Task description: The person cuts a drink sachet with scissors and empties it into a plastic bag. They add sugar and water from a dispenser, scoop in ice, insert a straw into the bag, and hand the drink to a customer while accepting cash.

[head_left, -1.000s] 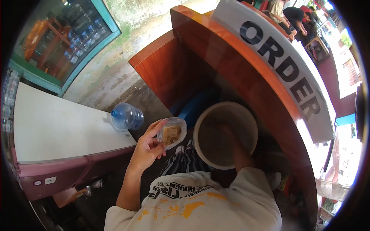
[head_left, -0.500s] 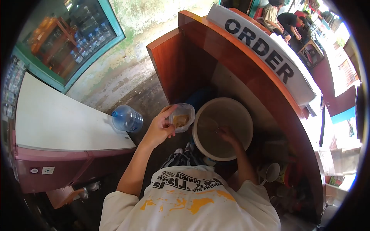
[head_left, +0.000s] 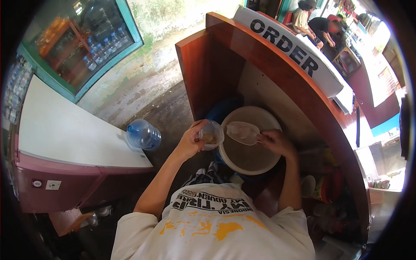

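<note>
My left hand [head_left: 193, 141] is closed around a clear, thin-walled plastic cup [head_left: 211, 135] with something brownish in its bottom. The cup is tipped toward the camera, beside the left rim of a large round whitish tub [head_left: 234, 164]. Over the tub, my right hand [head_left: 275, 142] grips the handle of a clear plastic scoop [head_left: 243, 133]. The scoop points left toward the cup, with its front end close to it. Pale, translucent stuff shows in the scoop, too blurred to name. What lies deep in the tub is hard to make out.
A large water bottle [head_left: 144, 134] stands at the left edge of a white-topped purple fridge or freezer [head_left: 78, 130]. A curved wooden counter [head_left: 299, 99] with an ORDER sign [head_left: 284, 45] wraps the right side. A mug [head_left: 308, 186] sits low at right. People are beyond the counter.
My right hand has come up out of the tub and to the right, bringing the scoop into plain view. My left hand has shifted slightly right with the cup.
</note>
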Demonstrator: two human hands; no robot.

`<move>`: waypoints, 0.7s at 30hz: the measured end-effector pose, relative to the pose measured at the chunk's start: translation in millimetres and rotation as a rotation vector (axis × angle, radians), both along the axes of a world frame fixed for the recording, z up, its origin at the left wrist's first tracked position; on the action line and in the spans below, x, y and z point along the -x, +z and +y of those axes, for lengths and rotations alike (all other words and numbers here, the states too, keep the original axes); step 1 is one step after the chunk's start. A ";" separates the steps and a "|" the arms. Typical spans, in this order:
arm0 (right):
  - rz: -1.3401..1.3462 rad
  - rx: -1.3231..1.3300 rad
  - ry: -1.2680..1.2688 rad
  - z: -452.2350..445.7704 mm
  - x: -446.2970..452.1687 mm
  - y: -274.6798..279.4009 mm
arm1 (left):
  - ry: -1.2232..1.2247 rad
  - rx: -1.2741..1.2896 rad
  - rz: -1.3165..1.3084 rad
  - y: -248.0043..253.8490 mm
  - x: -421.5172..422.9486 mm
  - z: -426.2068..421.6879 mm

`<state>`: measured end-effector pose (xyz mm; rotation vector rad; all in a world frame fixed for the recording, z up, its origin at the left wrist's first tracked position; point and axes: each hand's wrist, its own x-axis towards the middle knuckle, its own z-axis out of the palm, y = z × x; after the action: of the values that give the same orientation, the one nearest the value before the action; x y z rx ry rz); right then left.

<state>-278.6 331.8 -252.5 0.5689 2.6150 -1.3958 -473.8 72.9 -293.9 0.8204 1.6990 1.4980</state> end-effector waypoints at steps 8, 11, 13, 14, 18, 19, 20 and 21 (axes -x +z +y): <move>0.144 -0.798 0.275 -67.7 59.7 48.0 | -0.032 -0.032 -0.035 20.9 4.7 1.4; 0.067 -1.011 0.202 -90.3 49.0 82.2 | -0.008 -0.071 -0.044 37.7 8.2 -0.6; 0.047 -1.041 0.098 -100.0 34.4 108.4 | -0.003 -0.044 -0.056 61.2 9.4 -6.2; 0.062 -1.038 0.030 -97.4 24.0 115.9 | 0.001 -0.028 -0.061 75.1 10.0 -10.1; 0.100 -0.904 -0.096 -55.4 -0.1 68.9 | 0.005 -0.086 -0.083 136.4 14.7 -17.4; -0.052 -0.842 -0.080 -45.5 0.2 51.4 | -0.009 -0.108 -0.100 154.0 17.7 -18.3; -0.202 -0.776 -0.067 -38.0 3.5 31.0 | -0.026 -0.130 -0.116 170.0 22.0 -20.3; -0.291 -0.769 -0.027 -31.7 6.3 6.3 | -0.054 -0.169 -0.123 184.8 27.0 -23.6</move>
<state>-284.9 300.0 -246.1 0.8035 2.8156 -0.2181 -500.7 49.3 -109.0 0.8362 1.4644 1.6373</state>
